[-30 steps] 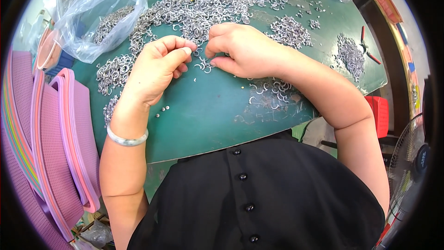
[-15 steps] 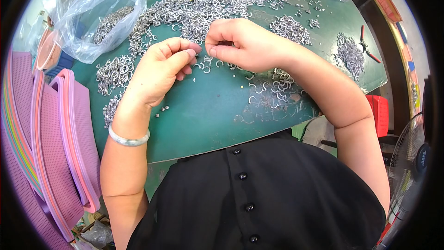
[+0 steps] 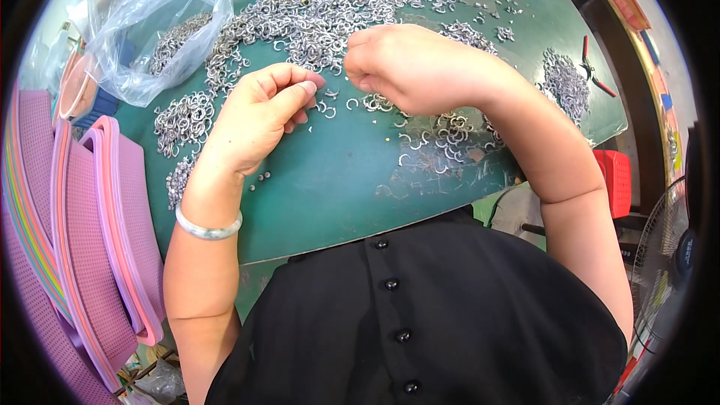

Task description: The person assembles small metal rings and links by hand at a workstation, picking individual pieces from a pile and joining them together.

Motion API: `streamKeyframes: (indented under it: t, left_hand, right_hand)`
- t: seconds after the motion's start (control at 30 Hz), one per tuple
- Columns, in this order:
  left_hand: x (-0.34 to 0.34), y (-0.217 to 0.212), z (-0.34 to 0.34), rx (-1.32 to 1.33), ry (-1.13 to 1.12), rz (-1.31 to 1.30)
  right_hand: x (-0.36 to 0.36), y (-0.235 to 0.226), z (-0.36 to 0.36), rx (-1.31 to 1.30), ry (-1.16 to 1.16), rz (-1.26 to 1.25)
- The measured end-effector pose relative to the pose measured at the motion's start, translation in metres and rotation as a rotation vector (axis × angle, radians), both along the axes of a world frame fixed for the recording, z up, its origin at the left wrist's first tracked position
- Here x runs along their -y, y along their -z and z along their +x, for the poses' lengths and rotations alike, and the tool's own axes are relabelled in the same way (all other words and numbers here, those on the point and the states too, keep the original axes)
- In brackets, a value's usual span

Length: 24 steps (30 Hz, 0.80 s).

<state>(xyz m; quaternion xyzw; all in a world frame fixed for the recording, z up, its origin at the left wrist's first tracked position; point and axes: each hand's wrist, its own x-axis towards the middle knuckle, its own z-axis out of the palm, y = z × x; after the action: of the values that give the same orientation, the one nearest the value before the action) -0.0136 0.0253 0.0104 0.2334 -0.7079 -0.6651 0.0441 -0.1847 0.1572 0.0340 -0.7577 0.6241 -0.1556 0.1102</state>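
Green worktop (image 3: 322, 187), clock centred between the hands. Curved metal pieces (image 3: 322, 19) piled at 12, a few loose between the hands. Left hand (image 3: 259, 112): thumb and index together, can't tell if anything's pinched. Right hand (image 3: 420, 67): fingers curled in, grip hidden, can't tell. Right forearm (image 3: 547, 142) blocks part of the scatter at 4. Smaller heap (image 3: 184, 121) at 9, clear plastic bag (image 3: 139, 82) at 10, pliers (image 3: 589, 73) beside a grey heap (image 3: 566, 86) at 3. Lavender baskets (image 3: 124, 217) at 8, red box (image 3: 615, 184) at 4.
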Motion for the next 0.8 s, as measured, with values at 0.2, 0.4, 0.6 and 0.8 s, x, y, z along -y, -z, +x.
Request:
streamKeyframes:
  t: [0.2,0.4,0.6,0.8]
  left_hand:
    - [-0.002,0.000,-0.001,-0.004,0.007,0.008]
    - [0.001,0.000,0.001,-0.014,0.037,0.053]
    - [-0.002,-0.001,-0.001,-0.172,0.046,0.638]
    - [0.007,0.006,-0.001,-0.178,0.004,0.631]
  right_hand:
    - [-0.001,0.000,-0.003,-0.109,-0.038,0.110]
    - [0.002,-0.003,-0.003,0.068,-0.004,-0.087]
    - [0.007,0.006,0.005,0.296,-0.033,-0.307]
    - [-0.001,0.007,-0.012,0.148,0.089,-0.137]
